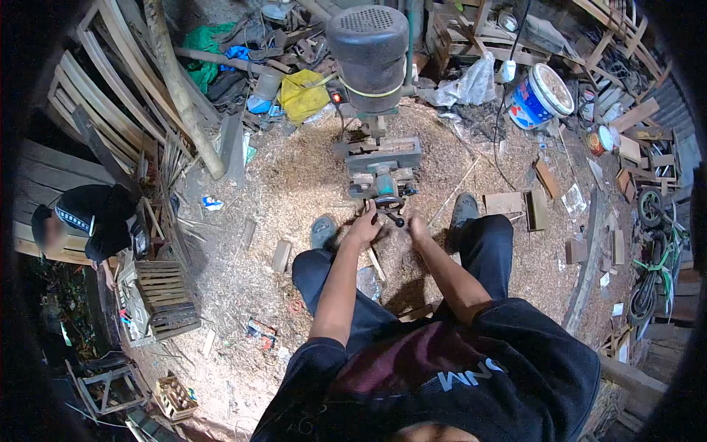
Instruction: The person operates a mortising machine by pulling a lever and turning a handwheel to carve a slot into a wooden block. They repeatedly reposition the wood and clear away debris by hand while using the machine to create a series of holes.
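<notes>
In front of me stands a drilling or mortising machine with a dark motor [367, 55] on top and a vise-like metal clamp [383, 156] below. A small handwheel [387, 201] with black-knobbed handles faces me at its lower front. My left hand [364, 227] is at the left side of the wheel, its fingers closed around a handle there. My right hand [417, 225] is just right of a black knob [400, 222], fingers loosely bent and apart from it, with nothing visible in them.
Wood shavings cover the floor [287, 173]. Wood blocks [504, 203] lie right of my foot. A paint bucket [541, 97] and yellow sack [303, 96] are beyond. At left, another person [96, 214] is beside a slatted wooden piece [168, 298]. A bicycle [652, 254] is at right.
</notes>
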Tool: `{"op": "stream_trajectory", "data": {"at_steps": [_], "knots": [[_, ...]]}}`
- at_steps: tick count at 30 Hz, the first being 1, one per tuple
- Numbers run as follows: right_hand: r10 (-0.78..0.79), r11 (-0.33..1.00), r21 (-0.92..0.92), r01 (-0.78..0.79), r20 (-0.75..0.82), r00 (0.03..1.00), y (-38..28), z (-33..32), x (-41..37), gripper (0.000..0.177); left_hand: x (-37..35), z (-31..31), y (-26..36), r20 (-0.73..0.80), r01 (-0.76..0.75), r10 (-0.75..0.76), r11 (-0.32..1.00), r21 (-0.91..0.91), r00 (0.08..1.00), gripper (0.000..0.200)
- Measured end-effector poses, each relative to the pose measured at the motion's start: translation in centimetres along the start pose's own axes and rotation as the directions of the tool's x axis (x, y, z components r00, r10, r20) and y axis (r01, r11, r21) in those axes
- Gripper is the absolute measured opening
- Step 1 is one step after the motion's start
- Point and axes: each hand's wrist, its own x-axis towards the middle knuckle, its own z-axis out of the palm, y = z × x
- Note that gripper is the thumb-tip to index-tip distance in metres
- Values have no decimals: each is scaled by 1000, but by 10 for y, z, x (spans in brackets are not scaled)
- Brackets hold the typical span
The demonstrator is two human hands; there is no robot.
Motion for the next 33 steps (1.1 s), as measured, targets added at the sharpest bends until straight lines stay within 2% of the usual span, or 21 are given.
{"op": "stream_trajectory", "data": {"at_steps": [1, 2, 6, 7, 9, 11, 12, 17, 19, 20, 23, 24, 25, 26, 27, 28, 30, 31, 32, 33], "knots": [[-82, 992, -107, 72, -94, 992, -4, -9, -6, 58, -8, -9, 15, 83, 94, -90, 995, -41, 992, 89], [73, 958, -230, -170, -375, 924, -2, -16, 4, 59, -10, -11, 17, 75, 80, -79, 997, -19, 994, 89], [72, 997, -35, -74, -55, 996, 1, 26, 0, 57, 3, 4, -7, -18, -28, 28, 1000, -14, 999, 88], [53, 986, 154, -64, 71, 996, 3, 42, -4, 61, 4, 4, -9, -18, -28, 28, 999, -24, 999, 88], [49, 975, 199, -102, 254, 966, -1, 35, -13, 64, 6, 7, -13, -18, -21, 20, 999, -49, 1000, 86], [33, 978, 194, -71, 194, 980, 2, 20, -1, 55, 4, 3, -10, -23, -1, -1, 998, -61, 1000, 82], [45, 998, -36, -44, 28, 999, 2, 7, 3, 60, 3, 3, -9, -31, 5, -6, 999, -37, 999, 82], [-47, 952, -302, -46, -294, 955, -28, 23, -40, 68, -1, -4, -1, 21, 49, -49, 999, 8, 999, 82], [-107, 914, -401, -69, -401, 910, -39, 30, -56, 71, -2, 1, -5, -52, 1, 1, 999, 34, 999, 78], [-145, 916, -398, -52, -449, 882, 24, 13, 28, 70, -2, 2, -6, -89, -21, 26, 999, 49, 996, 76], [-333, 891, -414, 186, -318, 888, 4, 38, 29, 64, 8, -4, -8, -174, -144, 157, 986, 87, 972, 65], [-441, 867, -365, 339, -248, 863, -54, 44, -37, 62, 10, -12, 0, -172, -230, 184, 922, -312, 968, 48], [-429, 890, -269, 367, -229, 874, -73, 43, -38, 62, 35, -3, -8, -441, -481, 316, 811, -333, 840, 36], [-417, 906, -169, 388, -206, 885, -92, 42, -31, 62, 21, -29, 30, -480, -464, 258, 800, -380, 839, 32], [-467, 881, -202, 428, -220, 857, -110, 37, -14, 61, -7, -66, 82, -513, -446, 195, 787, -427, 836, 28], [-514, 853, -235, 465, -233, 825, -128, 35, 3, 60, -16, -93, 113, -636, -527, 229, 784, -328, 737, 26], [-523, 850, -221, 478, -246, 816, -218, 48, -49, 60, -18, -145, 165, -820, -653, 321, 753, -82, 473, 24], [-577, 815, -122, 566, -255, 776, -252, 54, -52, 60, -17, -169, 190, -874, -690, 372, 721, 59, 314, 26], [-629, 777, -160, 608, -166, 760, -292, 55, -51, 60, -22, -195, 219, -887, -683, 442, 689, 243, 130, 29], [-650, 760, -178, 625, -238, 722, -329, 63, -58, 59, -27, -219, 246, -860, -638, 507, 644, 421, -56, 33]]}}
